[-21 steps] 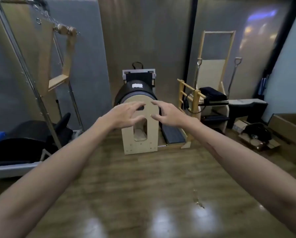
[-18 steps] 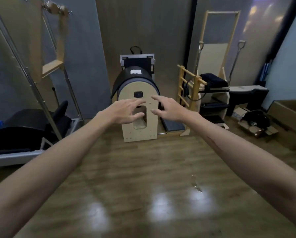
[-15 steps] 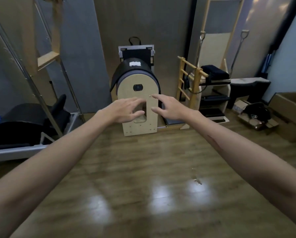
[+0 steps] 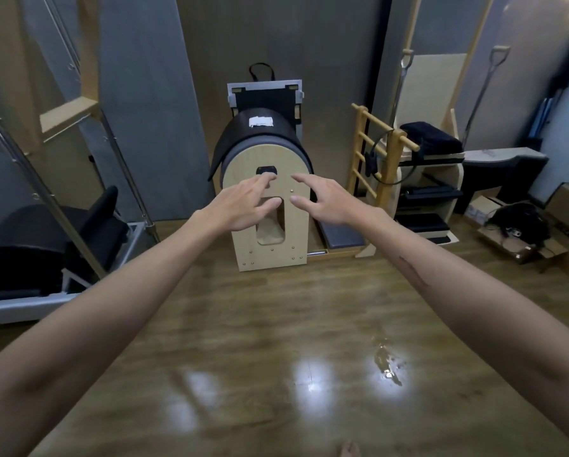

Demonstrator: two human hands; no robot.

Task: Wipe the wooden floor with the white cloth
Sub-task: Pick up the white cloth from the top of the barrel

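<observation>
Reformer (image 4: 39,245): black padding and metal frame at far left, cut off by the edge.
Left hand (image 4: 240,206): outstretched, fingers spread, holding nothing.
Barrel (image 4: 270,206): beyond both hands; contact hard to judge.
Right hand (image 4: 329,202): outstretched, fingers loosely apart, empty.
Wet patch (image 4: 388,364): on the wooden floor (image 4: 243,324), below and nearer the right arm.
White cloth: not visible; direction from either hand cannot be told.

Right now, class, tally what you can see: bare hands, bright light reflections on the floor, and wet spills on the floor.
Bare hands: 2, left and right
Bright light reflections on the brown wooden floor: 3
Wet spills: 1
Total: 6
</observation>
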